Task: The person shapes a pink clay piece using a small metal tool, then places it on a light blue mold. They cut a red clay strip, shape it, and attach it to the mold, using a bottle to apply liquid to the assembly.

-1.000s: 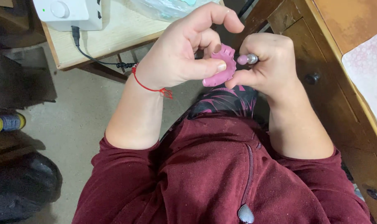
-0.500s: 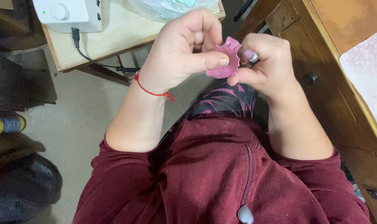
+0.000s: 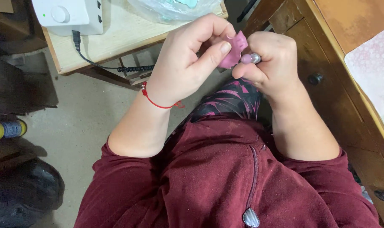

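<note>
My left hand pinches a small flat pink piece between thumb and fingers, held up over my lap. A red string bracelet circles that wrist. My right hand is closed around a thin metal tool, whose silver tip pokes out beside the pink piece and touches it. Most of the tool is hidden inside the fist. Both hands are close together above patterned dark trousers and a dark red zip top.
A small wooden table at the top carries a white device with a black coiled cable and a clear plastic bag. A wooden cabinet with knobs stands on the right. On the floor at left are a black bag and a yellow bottle.
Both hands have risen slightly toward the table edge. The pink piece has been turned between the left fingers, and the right hand's tool stays against it.
</note>
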